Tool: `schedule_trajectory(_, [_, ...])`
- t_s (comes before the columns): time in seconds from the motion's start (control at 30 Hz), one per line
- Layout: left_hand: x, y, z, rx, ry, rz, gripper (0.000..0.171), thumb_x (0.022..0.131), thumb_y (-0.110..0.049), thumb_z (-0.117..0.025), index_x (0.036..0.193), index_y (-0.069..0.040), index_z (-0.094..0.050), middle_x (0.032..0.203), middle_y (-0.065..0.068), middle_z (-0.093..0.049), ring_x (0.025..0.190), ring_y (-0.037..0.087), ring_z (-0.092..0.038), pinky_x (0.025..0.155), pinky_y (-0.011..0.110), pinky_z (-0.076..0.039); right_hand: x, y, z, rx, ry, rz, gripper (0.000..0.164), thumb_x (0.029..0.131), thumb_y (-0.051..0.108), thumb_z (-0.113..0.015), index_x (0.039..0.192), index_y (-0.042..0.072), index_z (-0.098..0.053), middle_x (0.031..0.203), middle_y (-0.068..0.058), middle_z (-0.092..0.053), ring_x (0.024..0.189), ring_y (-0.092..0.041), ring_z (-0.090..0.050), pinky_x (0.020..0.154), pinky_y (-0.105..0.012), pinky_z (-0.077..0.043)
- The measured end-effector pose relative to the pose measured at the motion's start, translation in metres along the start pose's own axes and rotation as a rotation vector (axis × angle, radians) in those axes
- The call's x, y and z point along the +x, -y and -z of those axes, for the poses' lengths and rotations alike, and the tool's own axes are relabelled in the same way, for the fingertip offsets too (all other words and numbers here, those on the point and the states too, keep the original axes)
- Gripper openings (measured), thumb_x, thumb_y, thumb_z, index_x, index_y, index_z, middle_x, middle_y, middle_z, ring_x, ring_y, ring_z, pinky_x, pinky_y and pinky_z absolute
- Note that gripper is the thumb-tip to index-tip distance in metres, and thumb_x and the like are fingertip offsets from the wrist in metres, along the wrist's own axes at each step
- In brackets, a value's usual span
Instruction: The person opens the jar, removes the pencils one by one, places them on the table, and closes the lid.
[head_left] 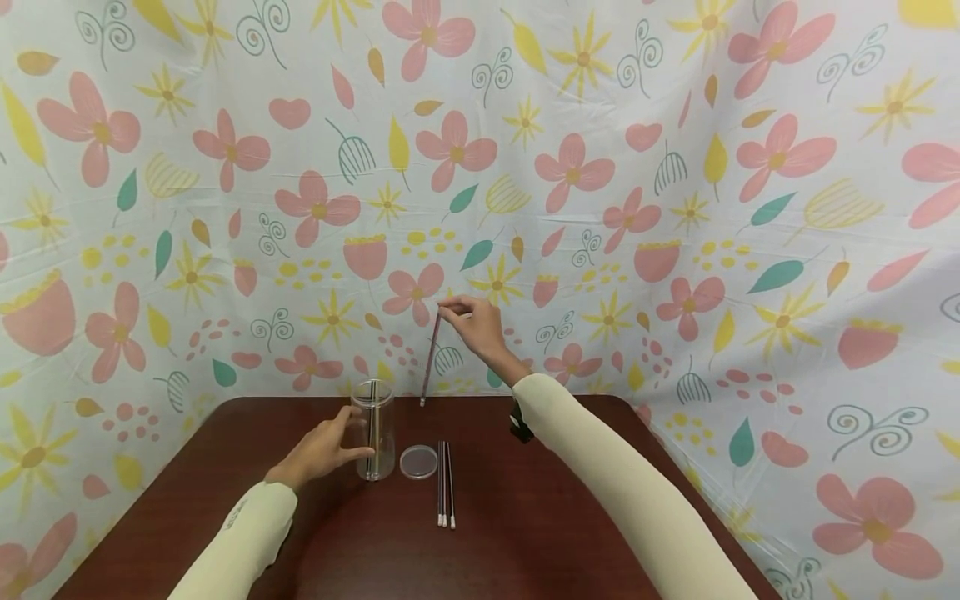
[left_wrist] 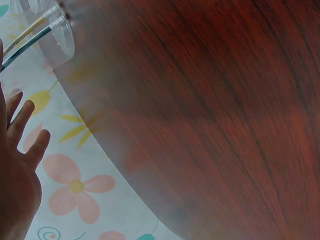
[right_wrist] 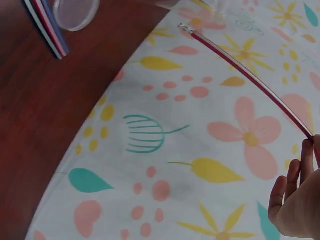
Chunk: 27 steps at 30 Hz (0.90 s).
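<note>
Holding jar [head_left: 386, 433] loosely, in head view, with half-open left hand [head_left: 318, 450]; pinching pencil [head_left: 430, 358] by its top with right hand [head_left: 475, 325], above and right of jar. In left wrist view, spreading fingers [left_wrist: 39, 147] beside jar. In right wrist view, directing pencil's eraser [right_wrist: 186, 28] toward jar.

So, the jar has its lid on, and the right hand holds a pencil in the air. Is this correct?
Not entirely: the lid is off, lying on the table beside the jar, as the head view shows. The right hand does hold a pencil up.
</note>
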<state>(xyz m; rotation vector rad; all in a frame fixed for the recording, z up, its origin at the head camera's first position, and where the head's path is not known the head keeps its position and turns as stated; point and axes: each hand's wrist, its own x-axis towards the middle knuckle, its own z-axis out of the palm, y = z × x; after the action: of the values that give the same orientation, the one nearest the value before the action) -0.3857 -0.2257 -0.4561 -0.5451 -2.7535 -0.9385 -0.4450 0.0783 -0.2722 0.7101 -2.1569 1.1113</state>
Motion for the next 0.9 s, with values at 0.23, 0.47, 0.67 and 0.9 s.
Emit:
schedule_trajectory(0.23, [-0.001,0.000,0.000,-0.001,-0.004,-0.009,0.073,0.090,-0.042,-0.082,0.144,-0.011,-0.043,0.142,0.012,-0.063,0.129,0.039,-0.060,0.098,0.059,-0.050,-0.025,-0.024,0.000,0.008,0.056,-0.064,0.020,0.101,0.023,-0.071,0.115,0.011,-0.079,0.102,-0.006,-0.079,0.093,-0.022,-0.072,0.065,-0.030,-0.049])
schedule_trajectory(0.47, [-0.001,-0.002,0.000,-0.006,-0.007,-0.009,0.072,0.090,-0.040,-0.082,0.143,-0.011,-0.043,0.141,0.012,-0.063,0.128,0.039,-0.061,0.098,0.060,-0.050,-0.046,-0.044,-0.004,0.000,0.048,-0.062,0.018,0.101,0.019,-0.071,0.114,0.010,-0.080,0.103,-0.008,-0.079,0.094,-0.025,-0.073,0.067,-0.035,-0.049])
schedule_trajectory(0.67, [-0.001,-0.001,0.000,0.008,-0.011,-0.013,0.071,0.090,-0.040,-0.082,0.143,-0.012,-0.044,0.140,0.012,-0.064,0.128,0.039,-0.061,0.098,0.060,-0.050,-0.067,-0.060,-0.009,-0.001,0.068,-0.116,0.019,0.100,0.018,-0.072,0.114,0.008,-0.080,0.104,-0.008,-0.079,0.098,-0.025,-0.074,0.073,-0.037,-0.055])
schedule_trajectory(0.9, [-0.001,-0.001,0.000,0.011,-0.014,-0.020,0.071,0.090,-0.040,-0.082,0.142,-0.011,-0.044,0.139,0.012,-0.064,0.126,0.038,-0.062,0.099,0.060,-0.050,-0.094,-0.078,-0.014,-0.007,0.089,-0.128,0.017,0.098,0.012,-0.073,0.111,0.004,-0.080,0.102,-0.011,-0.079,0.093,-0.028,-0.076,0.069,-0.035,-0.056])
